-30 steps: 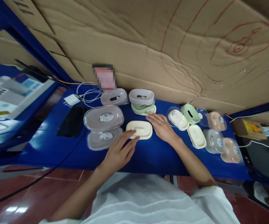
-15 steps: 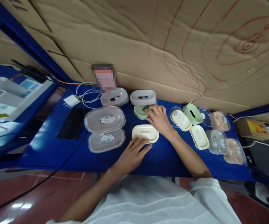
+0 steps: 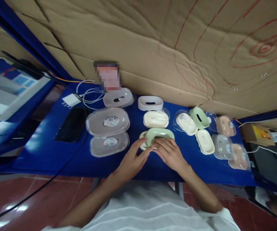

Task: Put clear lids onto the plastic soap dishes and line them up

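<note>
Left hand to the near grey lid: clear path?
Probably yes: the left hand sits just right of the lid, with only bare table between. It is touching the green dish, though.

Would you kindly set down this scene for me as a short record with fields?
surface: blue table
left hand: open, fingertips at left end of green dish
right hand: fingers on its near rim; grip unclear
under green dish: cream dish, partly covered
behind: lidded cream dish, white dish
left: two grey lids, phone
right: cluster of small dishes
</note>
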Motion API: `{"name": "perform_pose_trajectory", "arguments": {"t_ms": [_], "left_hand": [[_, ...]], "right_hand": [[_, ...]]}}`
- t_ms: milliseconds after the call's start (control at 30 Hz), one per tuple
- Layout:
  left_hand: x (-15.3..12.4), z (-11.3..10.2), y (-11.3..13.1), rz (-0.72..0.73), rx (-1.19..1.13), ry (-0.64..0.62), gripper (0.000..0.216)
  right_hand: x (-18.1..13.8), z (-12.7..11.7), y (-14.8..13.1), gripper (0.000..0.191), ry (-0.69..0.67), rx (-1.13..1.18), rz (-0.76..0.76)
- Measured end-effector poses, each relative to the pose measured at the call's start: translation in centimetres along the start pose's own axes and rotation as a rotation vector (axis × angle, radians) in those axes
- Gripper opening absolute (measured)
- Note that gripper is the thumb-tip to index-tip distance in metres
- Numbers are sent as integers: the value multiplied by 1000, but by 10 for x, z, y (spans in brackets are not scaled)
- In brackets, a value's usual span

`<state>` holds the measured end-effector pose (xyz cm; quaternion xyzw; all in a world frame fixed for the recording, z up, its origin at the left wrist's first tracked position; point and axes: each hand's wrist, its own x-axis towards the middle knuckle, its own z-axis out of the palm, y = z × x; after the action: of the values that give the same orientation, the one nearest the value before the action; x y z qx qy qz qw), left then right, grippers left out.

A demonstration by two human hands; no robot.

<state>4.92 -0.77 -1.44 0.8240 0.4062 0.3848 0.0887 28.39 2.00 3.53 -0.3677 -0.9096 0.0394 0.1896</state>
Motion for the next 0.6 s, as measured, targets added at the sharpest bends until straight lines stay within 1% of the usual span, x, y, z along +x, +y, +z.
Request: {"name": "perform_pose_trajectory", "arguments": {"t_ms": [100, 200, 333, 500, 600], "left_hand": [[0, -1, -1, 7, 31, -75, 57], [1, -2, -3, -19, 39, -134, 58], [2, -3, -7, -32, 25, -127, 57], [-1, 0, -8, -34, 27, -136, 54], [-2, 2, -7, -41, 17, -143, 52]], "right_hand": [[-3, 11, -5, 31, -29, 67, -41], [-3, 14, -3, 37, -48, 121, -68], [-4, 20, 5, 43, -55, 112, -91], [-12, 35, 8, 43, -30, 38, -159], [-12, 30, 11, 42, -30, 70, -178]]}}
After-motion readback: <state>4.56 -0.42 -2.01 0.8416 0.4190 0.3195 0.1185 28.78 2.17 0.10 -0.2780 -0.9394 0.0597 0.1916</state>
